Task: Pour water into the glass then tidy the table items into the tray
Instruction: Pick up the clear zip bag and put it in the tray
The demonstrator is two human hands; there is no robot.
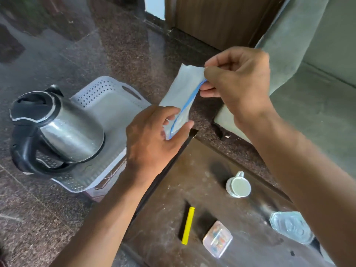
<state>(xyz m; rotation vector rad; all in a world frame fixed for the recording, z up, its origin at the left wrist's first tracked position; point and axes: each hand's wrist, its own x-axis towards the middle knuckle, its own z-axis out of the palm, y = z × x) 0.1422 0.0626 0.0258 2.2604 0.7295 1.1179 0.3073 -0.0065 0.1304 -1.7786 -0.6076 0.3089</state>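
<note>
Above the far edge of the table, both hands hold one small clear plastic zip bag with a blue seal strip (181,93). The right hand (240,83) pinches the bag's upper corner between thumb and fingertips, fingers drawn narrow. The left hand (154,139) grips the lower end, thumb on one face and fingers curled behind. The bag hangs slanted between them, clear of every surface. Whether it holds anything cannot be told.

Below and left of the hands, a white perforated plastic tray with a slot handle (107,95) rests on a patterned box standing on the speckled stone floor (96,45). Inside the tray stands a stainless steel electric kettle with a black lid and handle (57,128), upright, occupying the near-left portion.

On the dark brown wooden table (202,170), dusty and scuffed, four items remain. A small white ceramic cup (238,185) stands upright towards the far side. A yellow plastic stick (188,225) lies flat near the left edge. Just beside it lies a small clear rectangular box with coloured contents (217,238). A clear faceted drinking glass (292,229) stands at the right, partly hidden by the right forearm; water level not discernible.

A grey-green upholstered sofa (308,74) adjoins the table on the right.
</note>
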